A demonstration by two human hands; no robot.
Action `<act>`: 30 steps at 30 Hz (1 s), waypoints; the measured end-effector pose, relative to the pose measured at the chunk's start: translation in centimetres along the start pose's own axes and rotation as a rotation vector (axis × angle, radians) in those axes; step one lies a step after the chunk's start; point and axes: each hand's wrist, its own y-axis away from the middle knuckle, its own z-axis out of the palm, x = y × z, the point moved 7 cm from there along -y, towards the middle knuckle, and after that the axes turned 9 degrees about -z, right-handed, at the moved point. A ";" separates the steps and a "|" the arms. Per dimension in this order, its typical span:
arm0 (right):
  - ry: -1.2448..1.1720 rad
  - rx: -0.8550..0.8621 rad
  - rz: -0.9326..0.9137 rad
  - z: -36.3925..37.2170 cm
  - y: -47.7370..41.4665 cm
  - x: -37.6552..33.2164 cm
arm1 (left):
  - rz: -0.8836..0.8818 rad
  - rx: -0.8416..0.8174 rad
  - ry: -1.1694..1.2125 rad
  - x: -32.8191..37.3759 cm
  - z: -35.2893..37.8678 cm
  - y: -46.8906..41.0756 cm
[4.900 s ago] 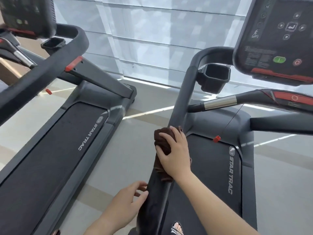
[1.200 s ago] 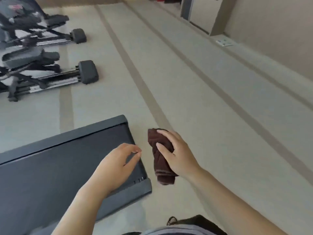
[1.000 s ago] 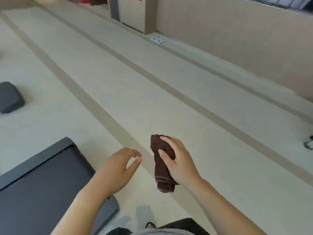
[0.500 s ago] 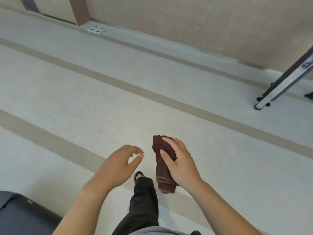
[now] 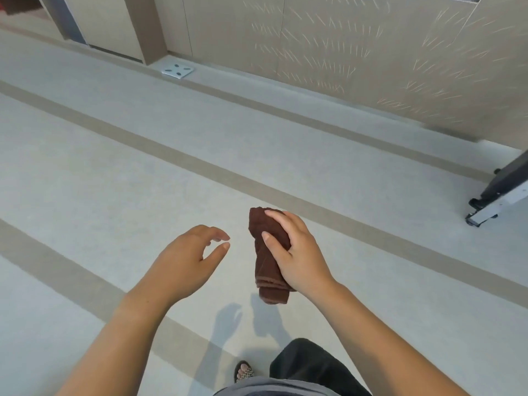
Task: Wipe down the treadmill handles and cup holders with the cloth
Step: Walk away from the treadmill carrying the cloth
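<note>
A folded dark brown cloth (image 5: 265,261) hangs lengthwise in my right hand (image 5: 297,252), which grips it from the right side above the floor. My left hand (image 5: 185,258) hovers a short way to the left of the cloth, holding nothing, fingers loosely curled and apart. No treadmill handle or cup holder is in view; I face an open stretch of floor and a wall.
Pale floor with tan stripes (image 5: 200,164) runs diagonally. A beige wall (image 5: 343,52) stands ahead with a white floor plate (image 5: 177,71) at its foot. A dark machine's foot with a metal rail (image 5: 497,201) juts in at the right edge. My leg and sandalled foot (image 5: 243,371) show below.
The view has swung away from the treadmill, whose deck has left the frame, toward the wall. Both hands keep their pose, the right still holding the cloth.
</note>
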 end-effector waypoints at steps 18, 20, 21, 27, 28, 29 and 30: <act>-0.021 -0.062 -0.022 1.4 -38.3 11.9 | -0.014 -0.022 -0.050 2.3 -8.0 -38.0; -0.007 -0.113 -0.062 2.6 -43.3 12.2 | -0.050 -0.001 -0.042 1.5 -9.8 -42.0; -0.013 -0.132 -0.069 3.3 -45.4 12.4 | -0.076 0.003 -0.036 0.8 -10.5 -43.7; -0.054 -0.260 -0.140 9.6 -57.0 12.7 | -0.269 0.035 0.005 -6.4 -14.7 -50.9; -0.062 -0.280 -0.157 11.0 -59.1 12.5 | -0.300 0.051 0.027 -7.9 -15.6 -52.0; -0.073 -0.301 -0.173 12.6 -61.3 12.2 | -0.331 0.067 0.048 -9.6 -16.6 -53.2; -0.086 -0.324 -0.190 14.4 -63.5 11.8 | -0.358 0.085 0.066 -11.3 -17.7 -54.5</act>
